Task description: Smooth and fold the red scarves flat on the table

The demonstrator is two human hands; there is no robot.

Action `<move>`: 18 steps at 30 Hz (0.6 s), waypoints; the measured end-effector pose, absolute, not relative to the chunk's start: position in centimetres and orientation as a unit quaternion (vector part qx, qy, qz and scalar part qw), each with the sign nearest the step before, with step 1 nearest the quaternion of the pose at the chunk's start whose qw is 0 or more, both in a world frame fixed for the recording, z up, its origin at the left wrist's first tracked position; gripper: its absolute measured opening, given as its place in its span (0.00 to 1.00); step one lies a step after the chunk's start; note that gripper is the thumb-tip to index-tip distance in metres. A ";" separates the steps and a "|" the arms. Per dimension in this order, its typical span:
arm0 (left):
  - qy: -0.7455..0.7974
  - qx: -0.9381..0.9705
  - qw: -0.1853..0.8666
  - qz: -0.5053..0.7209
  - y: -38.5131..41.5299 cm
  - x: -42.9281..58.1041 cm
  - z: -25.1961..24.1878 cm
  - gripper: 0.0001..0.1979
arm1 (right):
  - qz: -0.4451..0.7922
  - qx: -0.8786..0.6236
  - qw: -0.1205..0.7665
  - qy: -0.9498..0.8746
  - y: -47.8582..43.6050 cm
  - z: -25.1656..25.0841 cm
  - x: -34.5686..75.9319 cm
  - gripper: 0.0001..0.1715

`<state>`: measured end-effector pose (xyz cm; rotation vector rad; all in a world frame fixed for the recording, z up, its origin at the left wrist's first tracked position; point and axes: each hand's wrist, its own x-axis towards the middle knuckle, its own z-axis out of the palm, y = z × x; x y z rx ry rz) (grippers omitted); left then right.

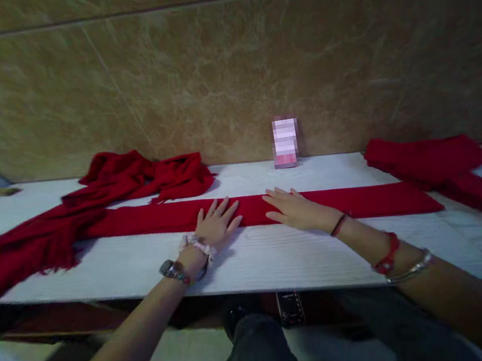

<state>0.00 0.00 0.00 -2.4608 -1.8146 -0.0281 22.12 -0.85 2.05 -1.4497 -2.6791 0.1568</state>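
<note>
left hand [217, 227], right hand [296, 211] are resting spread | long flat red cloth strip [253, 210] beneath: likely handling softly, lightly | grasp: fingertip-side edge

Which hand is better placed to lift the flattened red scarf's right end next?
Probably the right hand: it rests open on the flattened red scarf, nearer that end. The left hand lies farther away, toward the red fringed cloth.

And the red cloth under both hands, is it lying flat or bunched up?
Flat: the red cloth runs as a smooth, straight-edged strip beneath the left hand and right hand. How many layers, I cannot tell.
</note>
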 end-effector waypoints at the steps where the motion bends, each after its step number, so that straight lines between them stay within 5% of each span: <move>1: -0.596 -0.802 0.037 -0.014 -0.1 0.1 0.0 0.23 | 0.039 -0.467 0.046 -0.882 -0.9 1.5 22.1 0.33; 18: -0.727 -0.686 0.024 0.019 -0.2 -7.8 1.2 0.24 | 0.023 -0.458 0.088 -0.884 0.1 2.1 18.3 0.30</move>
